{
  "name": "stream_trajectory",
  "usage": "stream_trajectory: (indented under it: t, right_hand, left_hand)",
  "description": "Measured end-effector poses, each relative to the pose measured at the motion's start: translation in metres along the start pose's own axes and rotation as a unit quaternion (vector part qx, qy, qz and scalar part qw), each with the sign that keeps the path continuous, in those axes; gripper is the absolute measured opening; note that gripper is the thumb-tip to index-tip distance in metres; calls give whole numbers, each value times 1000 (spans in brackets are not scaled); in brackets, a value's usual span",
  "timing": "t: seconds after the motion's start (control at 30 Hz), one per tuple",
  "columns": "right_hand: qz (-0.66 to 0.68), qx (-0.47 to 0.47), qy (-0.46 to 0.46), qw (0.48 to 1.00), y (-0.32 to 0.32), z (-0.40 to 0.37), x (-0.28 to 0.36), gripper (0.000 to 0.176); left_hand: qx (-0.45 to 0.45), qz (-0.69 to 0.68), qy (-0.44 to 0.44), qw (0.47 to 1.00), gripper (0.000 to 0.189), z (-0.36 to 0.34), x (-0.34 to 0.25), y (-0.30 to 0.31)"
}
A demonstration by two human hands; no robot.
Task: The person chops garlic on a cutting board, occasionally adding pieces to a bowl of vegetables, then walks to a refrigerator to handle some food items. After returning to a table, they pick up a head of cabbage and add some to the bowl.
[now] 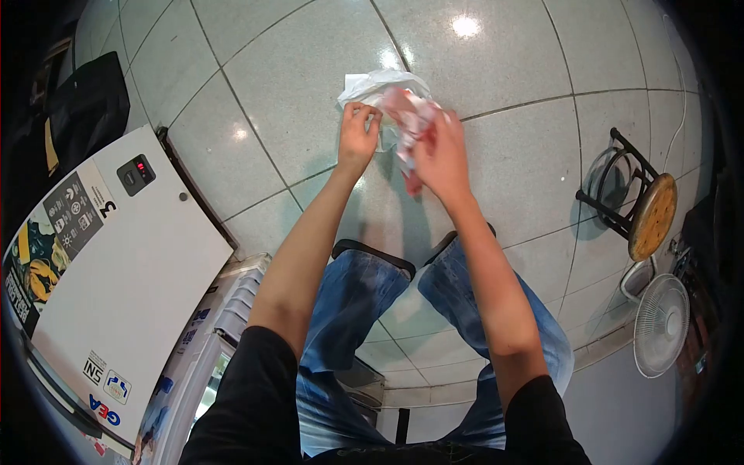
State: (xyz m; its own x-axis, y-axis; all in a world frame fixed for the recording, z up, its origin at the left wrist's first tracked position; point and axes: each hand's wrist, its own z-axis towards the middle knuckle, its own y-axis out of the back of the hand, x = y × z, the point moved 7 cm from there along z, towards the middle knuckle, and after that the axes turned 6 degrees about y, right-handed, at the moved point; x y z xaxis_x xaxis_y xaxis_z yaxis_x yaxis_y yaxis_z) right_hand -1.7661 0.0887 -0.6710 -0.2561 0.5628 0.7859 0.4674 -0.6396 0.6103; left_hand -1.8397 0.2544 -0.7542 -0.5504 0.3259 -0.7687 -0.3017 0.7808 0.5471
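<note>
A white plastic bag [358,85], thin and crumpled, is in front of me above the tiled floor. My left hand [359,139] has its fingers curled and pinched at the bag's near left edge. My right hand [443,159] is closed around a red-and-white crumpled plastic wrapper [409,112], which is smeared by motion. Part of the wrapper overlaps the bag, and some of it hangs below my right fingers. Whether anything lies inside the bag or wrapper cannot be made out.
To the left stands a white chest freezer [132,256] with a red-lit display. A stool [652,217] with a round wooden seat lies on its side at the right, near a white fan [661,325]. Dark bags [89,108] sit at the far left. Grey floor tiles [511,155] surround my feet.
</note>
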Motion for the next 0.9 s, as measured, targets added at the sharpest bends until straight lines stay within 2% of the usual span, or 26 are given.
stream_trajectory:
  t: [0.03, 0.1, 0.13, 0.2, 0.23, 0.27, 0.33, 0.37, 0.43, 0.5, 0.53, 0.6, 0.63, 0.67, 0.73, 0.77, 0.83, 0.9]
  right_hand:
    - [-1, -2, -2, 1000, -12, 7, 3, 49]
    - [-118, 82, 52, 988, -47, 23, 13, 62]
    - [-119, 80, 54, 988, -57, 28, 12, 62]
    - [-168, 135, 44, 976, -84, 31, 5, 72]
    - [-174, 165, 22, 971, -94, 32, -2, 80]
    - [-175, 168, 20, 970, -101, 33, -10, 80]
    - [-287, 155, 46, 944, -115, 30, -23, 77]
    - [-287, 156, 45, 944, -121, 26, -29, 77]
    - [-291, 114, 31, 949, -120, 22, -42, 59]
    - [-282, 118, 32, 952, -125, 19, -52, 56]
    - [-270, 121, 31, 955, -127, 18, -56, 53]
    - [-283, 122, 45, 950, -120, 23, -54, 54]
    - [-310, 138, 53, 939, -116, 26, -51, 65]
    - [-339, 152, 61, 927, -113, 26, -50, 77]
    - [-323, 133, 75, 934, -108, 23, -51, 75]
    - [-289, 144, 47, 945, -110, 21, -58, 74]
    - [-255, 154, 20, 954, -110, 19, -66, 73]
    - [-178, 123, 0, 976, -99, 20, -68, 66]
  left_hand:
    - [2, -1, -1, 1000, 15, 1, 16, -7]
    - [-2, -143, -38, 989, 15, 4, 48, -17]
    - [-3, -144, -41, 989, 15, 2, 43, -10]
    - [68, -31, 139, 987, 17, -11, 56, -2]
    - [19, -49, 50, 997, 17, -10, 50, 4]
    - [21, -50, 53, 997, 17, -14, 57, 3]
    - [-23, -27, 20, 999, 19, -25, 61, 13]
    - [-8, -18, 29, 999, 23, -28, 67, 9]
    - [15, -22, 60, 998, 27, -35, 77, -3]
    - [43, -16, 90, 995, 43, -40, 88, -20]
    - [41, -18, 94, 995, 43, -43, 86, -23]
    - [30, 2, 75, 997, 49, -49, 72, -26]
    - [49, -9, 87, 995, 60, -50, 72, -31]
    - [50, -12, 88, 995, 60, -53, 69, -34]
    - [-22, 106, 31, 994, 74, -58, 52, -33]
    - [-24, 106, 32, 994, 74, -62, 43, -36]
    - [-36, 126, 100, 986, 85, -71, 36, -43]
    - [-68, 134, 69, 986, 88, -77, 28, -48]
